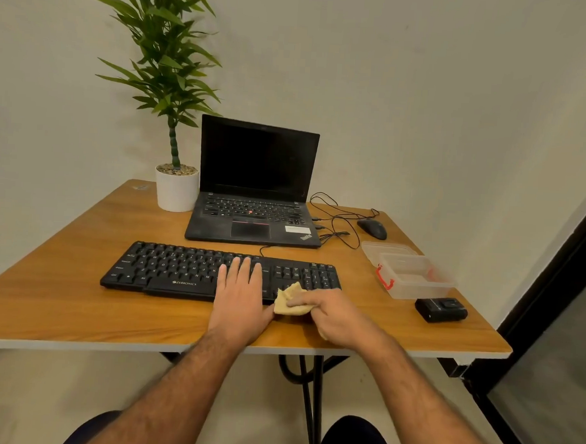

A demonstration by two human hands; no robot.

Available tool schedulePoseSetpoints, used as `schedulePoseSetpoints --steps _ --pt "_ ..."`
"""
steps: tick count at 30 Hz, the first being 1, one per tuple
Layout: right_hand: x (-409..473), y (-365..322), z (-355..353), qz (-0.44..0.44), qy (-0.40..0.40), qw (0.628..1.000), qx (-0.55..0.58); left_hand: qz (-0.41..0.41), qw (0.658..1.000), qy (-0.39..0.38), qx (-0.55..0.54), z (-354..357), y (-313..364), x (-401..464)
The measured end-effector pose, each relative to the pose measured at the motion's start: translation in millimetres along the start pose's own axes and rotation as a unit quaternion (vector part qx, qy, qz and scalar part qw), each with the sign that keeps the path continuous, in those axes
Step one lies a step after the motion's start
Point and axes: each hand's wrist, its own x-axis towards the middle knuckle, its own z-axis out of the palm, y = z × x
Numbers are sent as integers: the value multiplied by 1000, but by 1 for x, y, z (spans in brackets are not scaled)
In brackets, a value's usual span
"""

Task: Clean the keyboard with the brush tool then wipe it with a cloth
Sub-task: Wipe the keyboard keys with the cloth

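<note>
A black keyboard (179,269) lies across the middle of the wooden table (57,296), its cable running back toward the laptop. My left hand (241,294) rests flat on the keyboard's right-centre keys, fingers straight. My right hand (334,315) pinches a crumpled beige cloth (290,300) at the keyboard's front edge, below the arrow keys and numeric pad. No brush tool is visible.
An open black laptop (256,188) stands behind the keyboard, a potted plant (175,187) to its left. A wired mouse (372,228) and cables lie at back right. A clear plastic box (415,277) with red clips and a small black device (440,309) sit to the right.
</note>
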Motion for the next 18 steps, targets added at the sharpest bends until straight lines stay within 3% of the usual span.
schedulePoseSetpoints --steps 3,7,11,15,18 --pt "2 4 -28 29 41 996 72 36 999 4 -3 0 4 5" --pt "21 29 -53 95 196 963 161 76 997 7 -4 -3 14 19" --pt "47 45 -61 144 310 929 138 93 995 -16 17 2 24 28" --pt "74 47 -47 157 266 948 72 77 997 -8 19 12 25 26" --pt "86 38 -34 138 173 974 42 77 997 -14 23 14 23 26"
